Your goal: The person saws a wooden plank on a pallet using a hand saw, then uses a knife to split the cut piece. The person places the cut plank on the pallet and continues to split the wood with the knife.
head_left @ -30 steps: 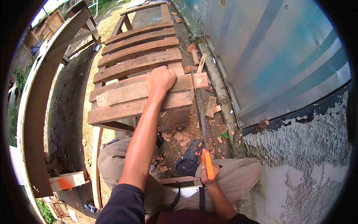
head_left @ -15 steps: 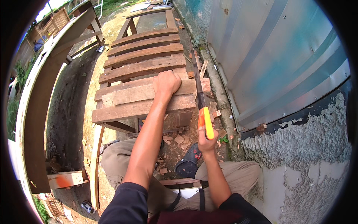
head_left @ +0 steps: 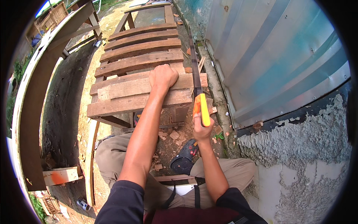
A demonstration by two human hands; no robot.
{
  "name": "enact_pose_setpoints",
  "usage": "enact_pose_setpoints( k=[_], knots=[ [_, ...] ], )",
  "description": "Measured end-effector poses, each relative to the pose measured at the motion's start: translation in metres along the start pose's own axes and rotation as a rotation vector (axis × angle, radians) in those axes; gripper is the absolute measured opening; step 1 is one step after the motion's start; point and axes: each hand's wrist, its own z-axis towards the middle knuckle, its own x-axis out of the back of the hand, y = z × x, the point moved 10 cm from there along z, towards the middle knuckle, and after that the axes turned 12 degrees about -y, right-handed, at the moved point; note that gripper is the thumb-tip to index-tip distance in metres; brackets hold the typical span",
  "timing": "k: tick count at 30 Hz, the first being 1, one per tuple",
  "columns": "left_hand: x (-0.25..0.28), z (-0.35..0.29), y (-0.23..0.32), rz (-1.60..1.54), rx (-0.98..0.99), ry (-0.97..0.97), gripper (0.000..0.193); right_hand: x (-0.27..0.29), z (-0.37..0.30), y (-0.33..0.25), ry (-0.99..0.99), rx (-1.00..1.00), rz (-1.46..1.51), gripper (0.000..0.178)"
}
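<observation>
My left hand [head_left: 163,77] is closed over a loose wooden plank [head_left: 125,89], pressing it onto a slatted wooden bench [head_left: 140,60]. The knuckles face up, and the fingertips are hidden. My right hand [head_left: 203,128] grips the yellow and orange handle of a handsaw [head_left: 205,111]. Its long dark blade points away from me and crosses the plank near its right end, which juts past the bench's side. The blade hides the exact spot where it meets the wood.
A corrugated metal sheet [head_left: 276,63] and rough plastered wall [head_left: 291,153] stand close on the right. Wood offcuts [head_left: 178,136] litter the ground by my shoe [head_left: 183,158]. At left are a large wooden frame [head_left: 31,123] and a can [head_left: 83,204].
The saw and my right hand have moved forward, away from me, along the cut line. My left hand keeps its place on the plank. The whole view has shifted slightly.
</observation>
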Motion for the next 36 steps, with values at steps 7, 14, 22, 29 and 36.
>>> enact_pose_setpoints(
  k=[7, 14, 22, 29, 36],
  knots=[
    [-0.004, 0.001, -0.005, 0.002, -0.015, -0.029, 0.042, 0.035, -0.182, -0.016, -0.129, 0.026, -0.265, 0.017],
    [-0.004, 0.001, -0.005, -0.029, 0.040, -0.029, 0.039, 0.036, -0.092, -0.006, -0.100, -0.069, 0.020, 0.018],
    [-0.002, 0.002, -0.008, -0.013, -0.002, -0.003, 0.038, 0.012, -0.077, 0.007, -0.091, -0.128, -0.097, 0.017],
    [0.003, 0.003, -0.009, -0.018, -0.021, 0.039, 0.037, 0.047, -0.187, -0.005, -0.043, 0.068, -0.142, 0.020],
    [-0.008, 0.004, -0.002, -0.018, 0.021, -0.044, 0.038, 0.001, 0.019, 0.009, -0.008, -0.074, 0.288, 0.026]
  ],
)
